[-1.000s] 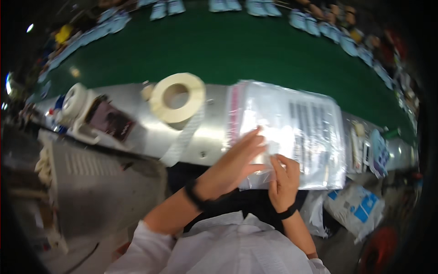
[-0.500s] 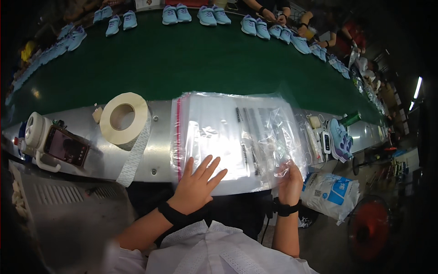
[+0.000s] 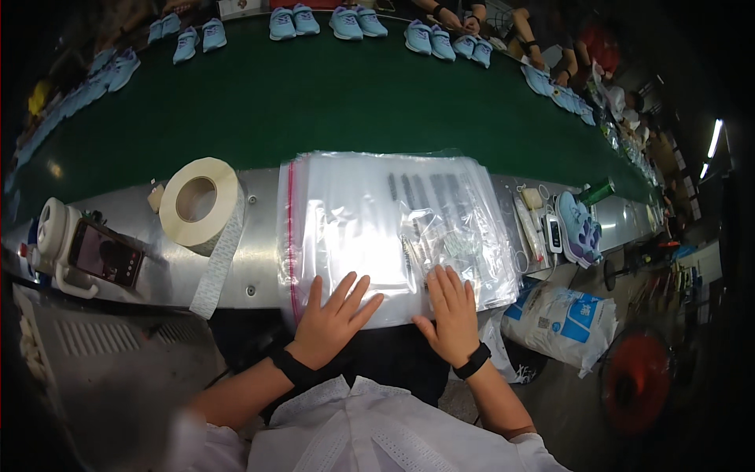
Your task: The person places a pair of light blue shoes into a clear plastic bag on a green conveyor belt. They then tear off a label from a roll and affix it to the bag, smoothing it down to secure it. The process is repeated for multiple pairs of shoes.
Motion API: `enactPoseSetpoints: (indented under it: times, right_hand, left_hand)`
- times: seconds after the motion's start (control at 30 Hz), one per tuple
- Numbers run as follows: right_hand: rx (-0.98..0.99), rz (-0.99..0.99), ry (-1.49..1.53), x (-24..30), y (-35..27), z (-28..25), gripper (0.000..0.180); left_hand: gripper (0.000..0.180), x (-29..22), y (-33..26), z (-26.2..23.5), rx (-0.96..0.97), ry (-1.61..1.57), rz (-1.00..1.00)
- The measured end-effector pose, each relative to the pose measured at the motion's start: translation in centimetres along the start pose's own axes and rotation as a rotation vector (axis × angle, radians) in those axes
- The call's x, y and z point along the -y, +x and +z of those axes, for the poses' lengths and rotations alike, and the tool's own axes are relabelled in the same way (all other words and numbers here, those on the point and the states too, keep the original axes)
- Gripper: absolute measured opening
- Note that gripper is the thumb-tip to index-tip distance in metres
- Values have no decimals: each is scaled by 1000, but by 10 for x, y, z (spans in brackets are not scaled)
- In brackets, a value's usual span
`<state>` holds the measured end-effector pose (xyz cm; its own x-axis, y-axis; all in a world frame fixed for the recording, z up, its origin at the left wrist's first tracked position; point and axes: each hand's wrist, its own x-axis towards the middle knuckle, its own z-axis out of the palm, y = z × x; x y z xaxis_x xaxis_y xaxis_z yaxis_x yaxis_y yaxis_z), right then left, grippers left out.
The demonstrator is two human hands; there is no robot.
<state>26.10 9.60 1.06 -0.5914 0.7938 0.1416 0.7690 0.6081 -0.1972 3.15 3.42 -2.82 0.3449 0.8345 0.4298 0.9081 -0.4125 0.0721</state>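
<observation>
I see both hands pressed flat on a stack of clear plastic zip bags with a pink seal strip (image 3: 377,228), which lies on the brushed metal ledge (image 3: 259,252) at the centre of my view. My left hand (image 3: 334,318) rests open, fingers spread, on the stack's near edge at about seven o'clock, gripping nothing. My right hand (image 3: 452,315) lies open and flat at about five o'clock, fingers together, also holding nothing. A large roll of white labels (image 3: 200,200) sits at nine o'clock from the bags. Pale blue shoes (image 3: 346,22) line the green conveyor belt (image 3: 314,102) at twelve o'clock.
</observation>
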Motion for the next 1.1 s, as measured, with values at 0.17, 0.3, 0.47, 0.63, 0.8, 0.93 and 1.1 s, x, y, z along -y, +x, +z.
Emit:
enactPoseSetpoints:
  times: [0.17,0.3,0.47,0.63,0.8,0.93,1.1]
  right_hand:
    - [-48,12,61,-8,1,13,74]
    - [-248,-31,188,-9,-1,-1,56]
    - [-368,-74,45,-16,-12,-7,36]
    - [-417,-169,-21,-23,5,-4,29]
    - [-434,-251,-5,-35,-9,-2,27]
    - [-410,-238,13,-40,-19,-1,30]
    - [-409,-116,-70,-53,-39,-5,39]
  left_hand:
    - [42,-5,5,-7,58,-9,-42]
    - [50,-6,15,-32,277,-192,-103]
    - [64,5,78,-37,325,-363,-49]
    - [63,-5,118,18,252,-211,15]
    - [61,-1,119,44,332,-199,41]
    - [61,0,119,38,324,-221,68]
    - [67,-9,103,6,316,-250,24]
